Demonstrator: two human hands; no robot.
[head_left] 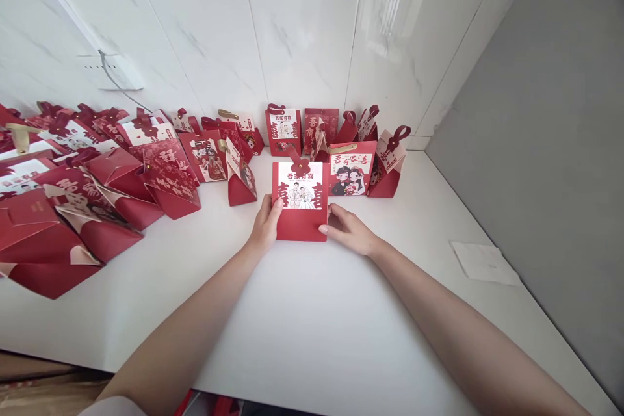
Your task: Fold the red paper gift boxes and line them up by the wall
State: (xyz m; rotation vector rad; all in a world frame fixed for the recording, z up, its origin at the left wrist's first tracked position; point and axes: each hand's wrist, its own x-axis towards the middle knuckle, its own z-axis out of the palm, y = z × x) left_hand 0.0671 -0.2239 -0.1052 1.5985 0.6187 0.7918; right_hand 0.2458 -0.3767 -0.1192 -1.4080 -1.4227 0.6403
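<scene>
Upright before me is a red wedding favor box (301, 226) with a white panel showing a cartoon couple and a red ribbon handle on top. My left hand (266, 224) grips its left side, thumb on the front face and fingers behind. At the right edge, my right hand (351, 229) closes on the box with thumb in front and fingers curled at the side. Just behind stand a red box with a gold handle (351, 172) and a tilted box with a red loop (389, 166).
Many red favor boxes (170, 175) crowd the left of the white table (292, 325). Several more line the tiled wall (302, 26), among them a box with a white panel (284, 133). A folded white paper (483, 262) lies at the right, by the grey partition (546, 110).
</scene>
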